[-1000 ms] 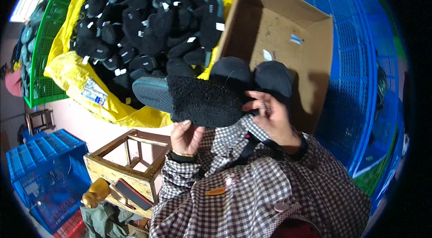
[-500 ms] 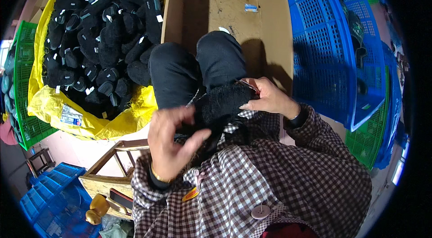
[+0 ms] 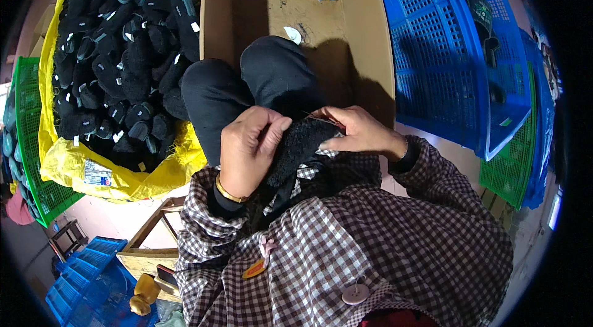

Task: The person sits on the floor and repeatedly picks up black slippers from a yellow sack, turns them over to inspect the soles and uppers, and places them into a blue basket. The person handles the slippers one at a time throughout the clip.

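A black fleecy piece [image 3: 298, 149], much like the slippers in the sack, lies over my lap between my hands. My right hand [image 3: 361, 132] grips its far right edge, thumb on the near side and fingers beyond. Along those fingers runs a thin reddish-brown strip [image 3: 326, 119] whose kind I cannot make out. At the piece's left edge, my left hand [image 3: 250, 145] is closed in a pinch, thumb against forefinger. A fine line, perhaps thread, shows between the two hands; whether the left fingertips hold it is too small to tell.
Left of my knees stands a yellow woven sack [image 3: 117, 182] heaped with black slippers [image 3: 123, 67]. Ahead is a cardboard box [image 3: 364, 24] with scraps inside. Blue plastic crates [image 3: 426, 61] rise at the right. A wooden stool-like frame [image 3: 148, 247] stands at the lower left.
My left hand has moved from spread fingers to a pinch, up and right toward the piece's far edge. The right hand keeps its grip. The whole view has shifted slightly.
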The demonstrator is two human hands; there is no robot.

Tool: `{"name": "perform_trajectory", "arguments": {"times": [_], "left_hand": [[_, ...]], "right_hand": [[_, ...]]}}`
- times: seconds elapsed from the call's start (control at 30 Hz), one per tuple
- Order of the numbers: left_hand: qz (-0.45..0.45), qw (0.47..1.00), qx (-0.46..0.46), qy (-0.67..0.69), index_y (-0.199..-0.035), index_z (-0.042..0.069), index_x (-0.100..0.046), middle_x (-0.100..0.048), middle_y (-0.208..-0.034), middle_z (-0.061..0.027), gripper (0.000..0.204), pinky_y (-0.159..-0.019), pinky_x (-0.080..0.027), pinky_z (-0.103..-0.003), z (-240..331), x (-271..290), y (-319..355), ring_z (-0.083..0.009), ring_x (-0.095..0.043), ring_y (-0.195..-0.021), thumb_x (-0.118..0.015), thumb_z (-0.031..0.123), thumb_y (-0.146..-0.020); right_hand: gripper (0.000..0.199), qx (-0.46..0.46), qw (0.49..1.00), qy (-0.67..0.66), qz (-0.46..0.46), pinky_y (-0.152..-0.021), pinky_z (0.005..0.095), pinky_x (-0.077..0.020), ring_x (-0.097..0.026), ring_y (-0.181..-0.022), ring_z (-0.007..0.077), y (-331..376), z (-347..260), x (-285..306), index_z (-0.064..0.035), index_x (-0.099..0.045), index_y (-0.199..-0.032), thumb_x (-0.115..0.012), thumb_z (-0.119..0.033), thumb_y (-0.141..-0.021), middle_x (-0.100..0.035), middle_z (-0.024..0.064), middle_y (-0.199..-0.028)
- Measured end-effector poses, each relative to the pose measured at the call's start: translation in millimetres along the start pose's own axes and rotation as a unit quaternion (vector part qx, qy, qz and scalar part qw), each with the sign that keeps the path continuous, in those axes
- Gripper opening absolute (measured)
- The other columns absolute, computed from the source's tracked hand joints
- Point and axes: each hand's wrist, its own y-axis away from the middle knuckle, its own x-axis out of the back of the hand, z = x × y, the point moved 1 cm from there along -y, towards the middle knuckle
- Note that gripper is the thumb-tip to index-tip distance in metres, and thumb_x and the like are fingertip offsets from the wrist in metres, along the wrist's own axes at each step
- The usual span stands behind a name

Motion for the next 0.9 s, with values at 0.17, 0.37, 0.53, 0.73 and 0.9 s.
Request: {"name": "perform_trajectory", "arguments": {"times": [0.17,0.37,0.53,0.73,0.9], "left_hand": [[-0.013,0.999,0.015,0.048,-0.084,-0.001,-0.061,-0.06,-0.076,-0.0049,0.013,-0.064,-0.043,-0.024,-7,-8,-2,-0.0123,-0.054,-0.069,-0.065,0.011,-0.089],[0.014,0.998,-0.031,0.043,-0.082,0.0,-0.06,-0.058,-0.075,-0.009,0.011,-0.061,-0.044,-0.028,-8,-11,-6,-0.0204,-0.055,-0.065,-0.067,0.008,-0.086],[0.015,0.997,-0.055,0.042,-0.082,0.001,-0.059,-0.058,-0.075,-0.009,0.01,-0.062,-0.044,-0.028,-3,-11,-7,-0.0212,-0.054,-0.066,-0.066,0.007,-0.086],[0.041,0.993,0.029,0.104,-0.083,0.0,-0.058,-0.056,-0.075,-0.0035,0.012,-0.062,-0.042,-0.024,-11,-10,-1,-0.0121,-0.051,-0.066,-0.06,0.009,-0.091],[0.09,0.944,0.112,0.296,-0.114,0.002,-0.054,-0.061,-0.104,-0.0054,0.02,-0.079,-0.043,-0.022,-21,-7,-4,-0.0093,-0.054,-0.089,-0.048,0.015,-0.1]], "right_hand": [[0.026,0.017,0.977,0.098,0.187,-0.055,0.0338,-0.0462,-0.063,-0.063,0.0228,8,-3,14,-0.003,-0.055,-0.094,-0.06,-0.029,-0.092,-0.063,0.012,-0.073],[0.028,0.031,0.96,0.242,0.134,-0.054,0.0364,-0.0431,-0.06,-0.061,0.0306,10,-32,18,-0.0052,-0.056,-0.085,-0.063,-0.033,-0.087,-0.06,0.0128,-0.066],[0.039,0.062,0.933,0.331,0.13,-0.048,0.0408,-0.0411,-0.057,-0.051,0.031,1,-43,15,-0.0063,-0.055,-0.073,-0.063,-0.042,-0.085,-0.056,0.0128,-0.056],[0.037,0.031,0.95,0.232,0.208,-0.046,0.0367,-0.0414,-0.056,-0.048,0.0263,-4,-37,18,-0.0062,-0.056,-0.07,-0.061,-0.037,-0.089,-0.053,0.011,-0.054],[0.027,-0.009,0.977,0.086,0.195,-0.066,0.0267,-0.0464,-0.058,-0.072,0.013,8,-12,6,-0.0013,-0.057,-0.1,-0.068,-0.02,-0.084,-0.06,0.0071,-0.08]]}}
